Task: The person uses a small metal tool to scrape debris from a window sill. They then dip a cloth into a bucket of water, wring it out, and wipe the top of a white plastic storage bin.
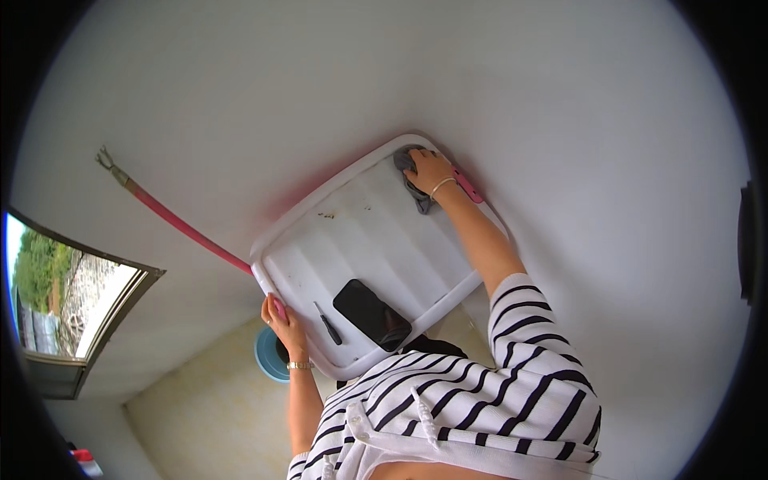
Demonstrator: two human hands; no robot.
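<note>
A white storage box lid (320,256) with a raised rim and pink latches lies in front of me. At its far right corner my right hand (432,172) presses a crumpled grey cloth (422,202) against the surface. My left hand (283,326) grips the lid's left edge at a pink latch (278,307), fingers curled over it. On the near part of the lid rest a black smartphone (372,314) and, left of it, a small screwdriver (328,325) with a dark handle. Small brown dirt specks (326,215) show near the far edge.
White walls meet in a corner behind the lid. A red pole (188,230) with a metal forked end leans at the left. Below my left hand, a blue bucket (272,354) stands on the beige floor (200,408). An open window (60,296) is at the far left.
</note>
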